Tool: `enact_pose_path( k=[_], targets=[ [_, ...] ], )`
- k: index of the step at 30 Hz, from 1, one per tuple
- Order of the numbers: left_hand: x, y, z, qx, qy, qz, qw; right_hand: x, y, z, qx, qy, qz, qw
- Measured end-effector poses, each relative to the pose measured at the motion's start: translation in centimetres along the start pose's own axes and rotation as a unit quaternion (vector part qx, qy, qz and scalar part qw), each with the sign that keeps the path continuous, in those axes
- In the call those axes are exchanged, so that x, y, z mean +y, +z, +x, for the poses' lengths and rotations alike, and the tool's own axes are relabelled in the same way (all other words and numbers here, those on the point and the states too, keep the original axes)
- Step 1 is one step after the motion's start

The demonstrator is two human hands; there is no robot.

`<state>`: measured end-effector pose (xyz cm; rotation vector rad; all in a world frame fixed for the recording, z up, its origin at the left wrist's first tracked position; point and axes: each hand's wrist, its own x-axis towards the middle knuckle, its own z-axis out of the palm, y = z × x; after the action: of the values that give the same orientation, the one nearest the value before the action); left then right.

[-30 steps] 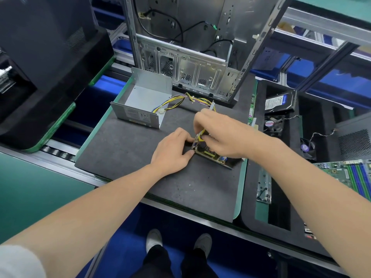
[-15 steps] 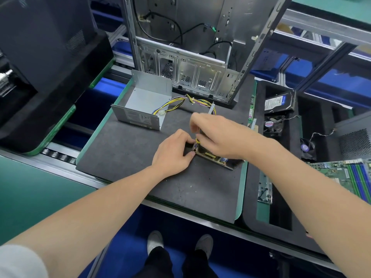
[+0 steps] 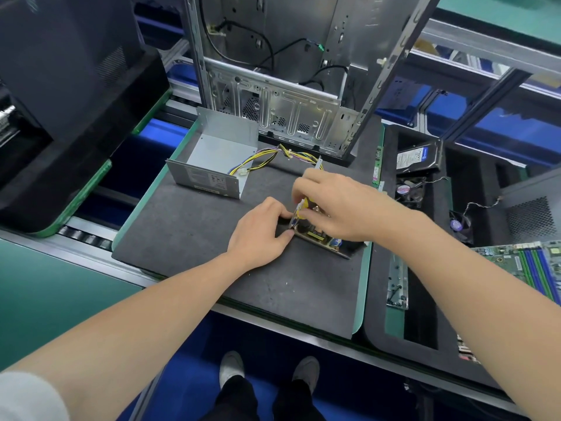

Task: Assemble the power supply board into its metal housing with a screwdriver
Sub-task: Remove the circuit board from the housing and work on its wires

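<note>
Little changed: the left hand (image 3: 261,232) kept pinching the board's (image 3: 318,236) left corner; the right hand (image 3: 337,208) edged left, fingers curled over its yellow parts (exact grip hidden). The board lay on the mat (image 3: 182,238), well right of the housing (image 3: 218,147), not yet seated

Both forearms reach forward. Left hand (image 3: 261,232) pinches the board (image 3: 318,237) end. Right hand (image 3: 340,205) arches over it, fingers curled down, gripping.

Matt grey foam mat (image 3: 194,235); bare dull metal housing (image 3: 212,165); shiny perforated steel chassis (image 3: 288,107)
</note>
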<state>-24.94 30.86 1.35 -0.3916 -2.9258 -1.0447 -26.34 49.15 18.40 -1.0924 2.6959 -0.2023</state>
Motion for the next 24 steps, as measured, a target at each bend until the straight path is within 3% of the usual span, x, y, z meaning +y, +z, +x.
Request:
enact_pose_path(
  k=[3, 7, 13, 15, 18, 24],
  targets=[
    [0.2, -0.1, -0.1, -0.005, -0.005, 0.0, 1.0, 0.5, -0.3, 0.0, -0.028, -0.047, -0.043, 0.998],
    [0.1, 0.0, 0.0, -0.002, -0.007, 0.0, 1.0, 0.2, 0.0, 0.5, -0.026, -0.012, -0.038, 0.999],
    [0.3, -0.1, -0.1, -0.001, -0.005, -0.006, 1.0, -2.1, 1.9, 1.3, 0.06, 0.188, -0.047, 0.979],
    [0.3, -0.1, -0.1, -0.006, -0.011, -0.001, 1.0, -3.0, 3.0, 1.4, 0.076, 0.209, -0.053, 0.973],
    [0.2, -0.1, 0.0, -0.005, -0.009, 0.002, 1.0, -2.2, 2.0, 1.6, 0.046, 0.169, -0.047, 0.983],
    [0.5, -0.5, -0.2, -0.004, -0.01, -0.019, 1.0, 0.0, -1.0, 0.5, -0.055, -0.05, -0.086, 0.994]
  ],
)
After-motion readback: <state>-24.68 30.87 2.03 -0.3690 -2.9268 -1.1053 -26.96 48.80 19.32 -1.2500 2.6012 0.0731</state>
